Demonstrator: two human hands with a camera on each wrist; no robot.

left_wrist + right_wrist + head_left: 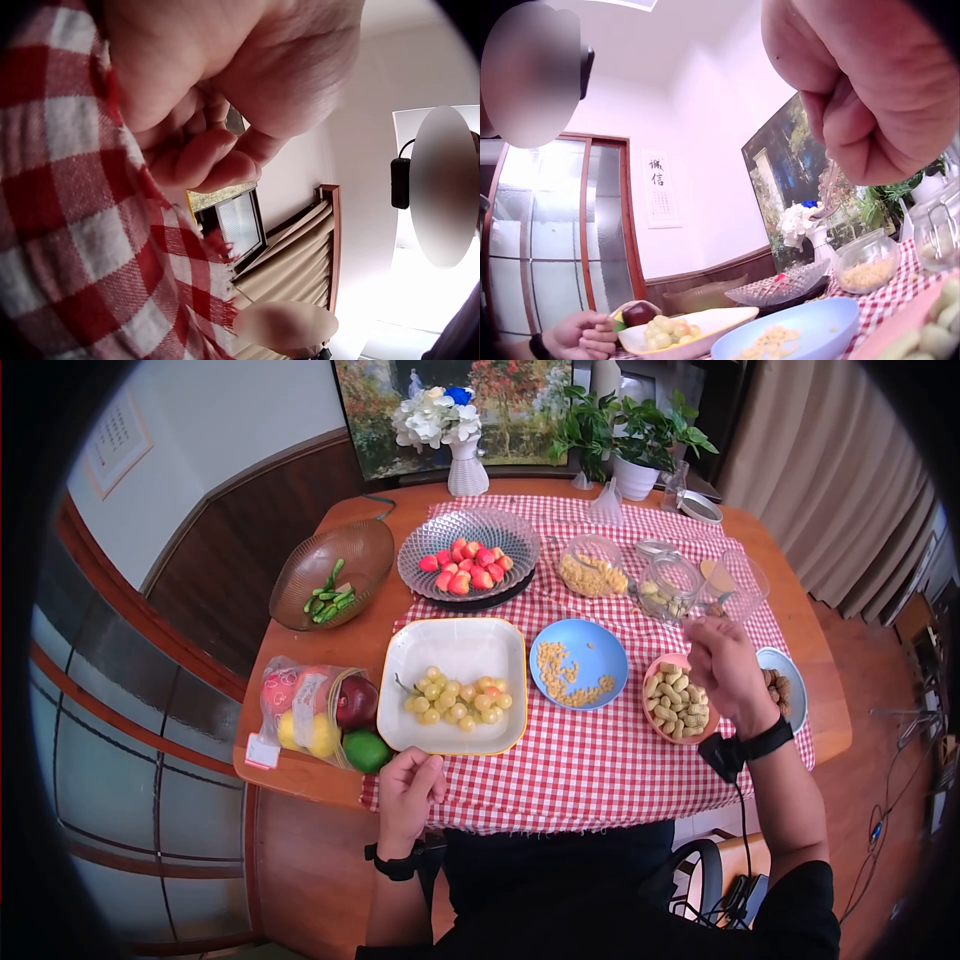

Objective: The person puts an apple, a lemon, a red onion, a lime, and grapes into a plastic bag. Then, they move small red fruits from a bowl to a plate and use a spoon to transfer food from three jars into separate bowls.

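My right hand [728, 665] is raised over the inner side of the pink bowl [652, 724] of unshelled peanuts [676, 700]. Its fingers are curled, and a thin shiny utensil [829, 204] shows below them in the right wrist view; its kind cannot be made out. Glass jars [668, 588] stand just beyond this hand. Down at the near table edge, my left hand [408, 800] rests with loosely curled fingers beside the checked cloth [90, 225], holding nothing. Close to it is the white tray [400, 650] with pale grapes [455, 700].
A blue plate [600, 645] holds small yellow pieces. Beyond are a glass bowl [420, 540] of red fruit, a brown bowl [290, 580] with green vegetables and a jar [590, 565] of yellow pieces. Bagged fruit [310, 710] lies left; a pale bowl [795, 690] of brown nuts stands right.
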